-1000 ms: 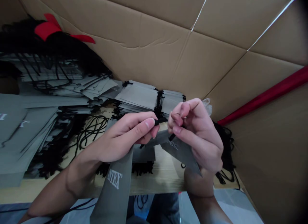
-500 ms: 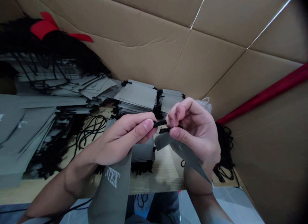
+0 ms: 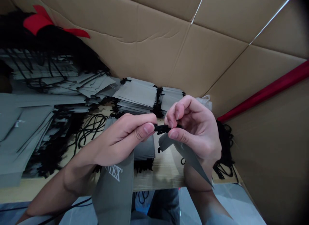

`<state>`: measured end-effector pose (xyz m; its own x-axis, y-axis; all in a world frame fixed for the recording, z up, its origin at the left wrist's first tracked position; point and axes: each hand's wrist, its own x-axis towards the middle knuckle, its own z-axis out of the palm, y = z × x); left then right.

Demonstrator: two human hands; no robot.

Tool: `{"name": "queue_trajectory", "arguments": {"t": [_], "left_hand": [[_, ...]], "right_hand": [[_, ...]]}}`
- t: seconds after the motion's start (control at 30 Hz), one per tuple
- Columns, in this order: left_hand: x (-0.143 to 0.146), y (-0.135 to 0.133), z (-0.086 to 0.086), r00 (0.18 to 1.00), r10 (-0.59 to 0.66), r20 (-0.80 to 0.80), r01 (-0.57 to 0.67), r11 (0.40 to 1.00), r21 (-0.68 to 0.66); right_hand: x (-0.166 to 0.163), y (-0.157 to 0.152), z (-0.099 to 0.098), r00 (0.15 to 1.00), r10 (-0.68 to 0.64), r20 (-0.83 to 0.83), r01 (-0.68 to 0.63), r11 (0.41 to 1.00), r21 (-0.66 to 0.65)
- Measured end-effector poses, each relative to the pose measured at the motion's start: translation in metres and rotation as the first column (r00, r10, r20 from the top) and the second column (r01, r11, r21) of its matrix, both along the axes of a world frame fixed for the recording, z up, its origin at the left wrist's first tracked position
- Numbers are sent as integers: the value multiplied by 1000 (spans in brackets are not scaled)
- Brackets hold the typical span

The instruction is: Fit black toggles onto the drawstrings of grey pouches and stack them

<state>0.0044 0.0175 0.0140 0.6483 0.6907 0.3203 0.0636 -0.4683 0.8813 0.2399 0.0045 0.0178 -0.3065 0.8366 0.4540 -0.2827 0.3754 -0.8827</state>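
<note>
Between my two hands a black cord (image 3: pixel 162 129) is gathered into a short looped bunch. My left hand (image 3: pixel 123 138) is closed, thumb over forefinger, on the cord's left end. Opposite it, my right hand (image 3: pixel 195 131) pinches the other end between thumb and fingertips. A grey fabric piece with white "NTEX" lettering (image 3: pixel 115 192) hangs below my left hand. Another grey flap (image 3: pixel 188 154) hangs under my right hand, against the wrist. How the cord joins these pieces is hidden by my fingers.
Stacked grey pouches with black cords (image 3: pixel 135 92) stand at the back of the wooden table (image 3: pixel 166 176). Larger grey piles (image 3: pixel 21 128) and a black cord bundle with a red band (image 3: pixel 38 23) lie left. More black cord (image 3: pixel 223 147) lies right. Cardboard walls (image 3: pixel 156 57) enclose the table.
The fingers of both hands have closed in on the cord, and its separate loops now lie together in one bunch. The view has shifted slightly.
</note>
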Motion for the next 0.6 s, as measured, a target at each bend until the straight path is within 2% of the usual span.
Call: {"name": "queue_trajectory", "arguments": {"t": [0.2, 0.43, 0.6], "left_hand": [[5, -7, 0, 992, 118, 40, -119, 992, 49], [0, 2, -1, 999, 35, -4, -34, 996, 86], [2, 3, -7, 998, 63, 21, -65, 994, 89]], "right_hand": [[2, 1, 0, 999, 24, -26, -24, 1000, 9], [6, 6, -3, 999, 43, -17, -42, 998, 51], [6, 3, -2, 998, -51, 46, 44, 991, 126]]}}
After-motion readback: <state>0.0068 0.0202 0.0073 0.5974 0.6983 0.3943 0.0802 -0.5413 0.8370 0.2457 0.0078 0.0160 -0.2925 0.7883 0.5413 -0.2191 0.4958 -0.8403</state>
